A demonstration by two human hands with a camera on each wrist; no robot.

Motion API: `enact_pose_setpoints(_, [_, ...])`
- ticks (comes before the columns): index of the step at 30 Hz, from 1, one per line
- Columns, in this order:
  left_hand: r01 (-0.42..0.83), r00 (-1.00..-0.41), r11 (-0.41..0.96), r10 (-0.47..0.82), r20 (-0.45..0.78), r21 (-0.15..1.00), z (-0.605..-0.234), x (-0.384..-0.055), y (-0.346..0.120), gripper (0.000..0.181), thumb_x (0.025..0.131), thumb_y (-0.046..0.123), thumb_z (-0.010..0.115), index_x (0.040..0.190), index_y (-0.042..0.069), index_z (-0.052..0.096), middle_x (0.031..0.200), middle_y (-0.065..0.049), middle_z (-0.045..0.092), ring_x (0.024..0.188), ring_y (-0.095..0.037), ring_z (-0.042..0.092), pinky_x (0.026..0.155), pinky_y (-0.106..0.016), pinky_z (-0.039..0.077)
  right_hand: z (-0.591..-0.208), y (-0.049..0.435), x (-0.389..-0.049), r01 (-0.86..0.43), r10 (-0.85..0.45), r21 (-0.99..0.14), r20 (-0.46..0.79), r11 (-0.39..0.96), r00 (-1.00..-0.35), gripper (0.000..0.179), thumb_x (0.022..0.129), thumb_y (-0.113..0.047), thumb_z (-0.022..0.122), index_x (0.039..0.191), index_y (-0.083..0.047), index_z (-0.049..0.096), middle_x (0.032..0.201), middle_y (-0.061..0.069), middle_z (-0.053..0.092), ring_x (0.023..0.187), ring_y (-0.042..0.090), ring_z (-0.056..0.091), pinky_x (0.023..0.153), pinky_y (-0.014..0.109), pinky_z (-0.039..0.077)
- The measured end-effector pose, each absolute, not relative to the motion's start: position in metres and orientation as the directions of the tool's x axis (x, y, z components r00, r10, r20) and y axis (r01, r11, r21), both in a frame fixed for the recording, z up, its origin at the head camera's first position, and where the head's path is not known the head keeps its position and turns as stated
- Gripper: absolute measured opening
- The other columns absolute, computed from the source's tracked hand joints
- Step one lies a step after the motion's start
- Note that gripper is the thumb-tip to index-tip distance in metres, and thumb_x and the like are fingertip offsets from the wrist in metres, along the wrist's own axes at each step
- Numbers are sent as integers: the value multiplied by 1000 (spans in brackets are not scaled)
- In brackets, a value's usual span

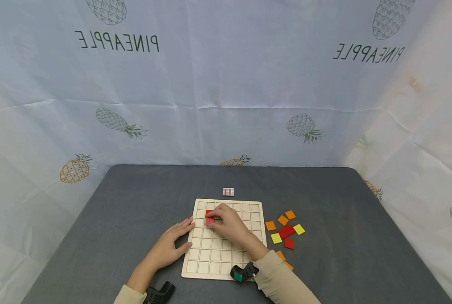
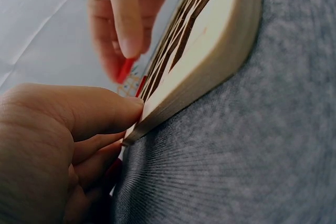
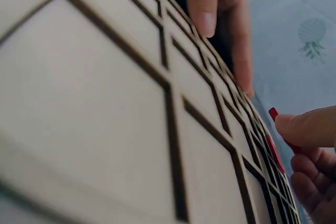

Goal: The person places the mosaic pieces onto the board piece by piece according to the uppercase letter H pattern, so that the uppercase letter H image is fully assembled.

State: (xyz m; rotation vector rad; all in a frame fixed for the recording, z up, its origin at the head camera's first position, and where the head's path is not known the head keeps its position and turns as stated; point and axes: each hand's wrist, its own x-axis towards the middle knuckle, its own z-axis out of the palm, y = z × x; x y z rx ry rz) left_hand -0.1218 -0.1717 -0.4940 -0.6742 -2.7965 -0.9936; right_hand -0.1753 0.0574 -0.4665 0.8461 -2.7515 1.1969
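A pale wooden grid board (image 1: 210, 267) lies on the dark table. Over its upper left part, my right hand (image 1: 229, 223) pinches a small red tile (image 3: 272, 113) between thumb and fingers, tilted and close above the grid. Another red tile (image 3: 274, 153) sits on the board right beside the held one. My left hand (image 1: 169, 247) rests at the board's left side, fingers extended and thumb apart. In the left wrist view, the left thumb (image 2: 110, 109) touches the board's edge, and the other fingers are partly hidden behind it.
Right of the board lie loose tiles: several orange ones (image 1: 270, 226), two yellow (image 1: 299, 229), and red pieces (image 1: 288, 243). A small patterned card (image 1: 228, 192) lies beyond the board's far edge. A pineapple-print curtain (image 1: 218, 84) hangs behind the table (image 1: 134, 198).
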Motion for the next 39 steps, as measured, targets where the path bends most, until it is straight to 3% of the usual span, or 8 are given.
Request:
enact_pose_setpoints(21, [425,-902,691,377,211,585,-491,-122,-173,52,90,30,63,136,10,53,146,-5,45,135,-29,42,107,-57,33,-483,52,-178,-528,-488,-616,254,584,-835,27,86,-20,71,112,-12,70,102,-1,57,83,8,51,73,20,48])
enact_pose_setpoints(31, [426,-902,692,375,214,583,-492,-121,-172,51,90,30,63,136,10,54,146,-5,45,134,-30,42,107,-58,33,-471,56,-173,-488,-467,-651,224,582,-855,32,88,-20,68,118,-12,67,113,-2,61,104,14,59,90,31,51])
enact_pose_setpoints(39, [411,-909,695,360,208,590,-492,-122,-172,52,89,30,65,135,9,55,145,-5,46,134,-29,42,107,-58,33,-447,80,-164,-511,-482,-667,252,541,-839,37,88,-17,68,123,-7,63,121,5,62,106,24,62,87,40,54])
